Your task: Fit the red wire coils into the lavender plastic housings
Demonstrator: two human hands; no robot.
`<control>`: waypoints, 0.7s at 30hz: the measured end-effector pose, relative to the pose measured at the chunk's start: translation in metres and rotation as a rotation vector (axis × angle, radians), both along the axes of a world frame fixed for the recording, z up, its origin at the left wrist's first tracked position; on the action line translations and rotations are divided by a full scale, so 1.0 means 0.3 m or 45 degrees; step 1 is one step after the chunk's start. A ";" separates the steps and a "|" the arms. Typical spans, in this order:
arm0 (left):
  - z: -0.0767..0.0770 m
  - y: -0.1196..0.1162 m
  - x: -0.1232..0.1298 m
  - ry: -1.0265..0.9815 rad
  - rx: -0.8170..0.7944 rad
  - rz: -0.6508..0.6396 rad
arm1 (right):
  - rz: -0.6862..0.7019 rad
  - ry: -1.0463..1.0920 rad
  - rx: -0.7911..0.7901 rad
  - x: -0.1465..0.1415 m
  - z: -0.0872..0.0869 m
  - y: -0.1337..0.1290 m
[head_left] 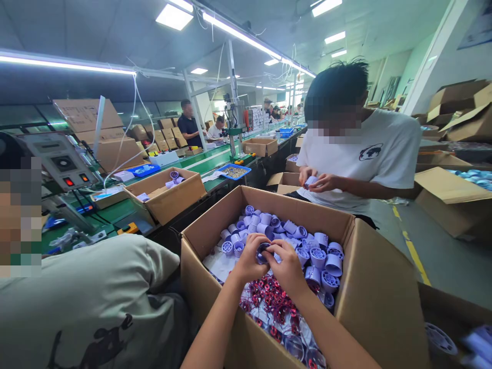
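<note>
Over a large open cardboard box [378,284], my left hand [249,259] is closed around a lavender plastic cup-shaped part [263,253], its round end facing me. The fingers of my right hand [286,266] are pinched at the near rim of that same part, and whether they hold a smaller piece is hidden. Many similar lavender cups [317,256] fill the far and right side of the box. Below my hands lies a heap of small red ring-like pieces with thin wires [271,300], on white sheeting.
Across the box a person in a white T-shirt [357,159] handles another lavender part. A person in a grey shirt [96,302] sits close on my left. Behind are a green conveyor bench [215,159], a smaller carton [169,197] and a blue tray of small pieces [234,171].
</note>
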State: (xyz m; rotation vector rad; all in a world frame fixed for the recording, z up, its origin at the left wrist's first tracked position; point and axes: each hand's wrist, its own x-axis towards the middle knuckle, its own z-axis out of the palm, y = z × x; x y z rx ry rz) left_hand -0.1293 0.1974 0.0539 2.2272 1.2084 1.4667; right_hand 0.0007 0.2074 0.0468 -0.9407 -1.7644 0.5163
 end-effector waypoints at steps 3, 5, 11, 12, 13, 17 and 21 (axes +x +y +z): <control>-0.001 0.000 0.006 0.000 0.008 -0.025 | -0.011 0.120 -0.093 -0.008 0.000 -0.007; -0.003 0.001 0.008 0.001 0.013 -0.047 | -0.081 0.200 -0.229 -0.014 -0.003 -0.006; -0.015 0.004 0.005 0.076 -0.027 -0.154 | 0.167 0.217 -0.762 -0.013 -0.002 0.032; -0.016 0.004 0.005 0.081 -0.037 -0.156 | 0.207 0.195 -0.767 -0.012 0.001 0.038; -0.017 0.003 0.004 0.083 -0.047 -0.150 | 0.223 0.180 -0.766 -0.012 0.004 0.043; -0.017 0.002 -0.002 0.118 -0.094 -0.130 | 0.204 0.186 -0.830 -0.022 0.008 0.057; -0.011 0.007 -0.013 0.180 -0.159 -0.160 | 0.176 0.150 -0.882 -0.032 0.005 0.064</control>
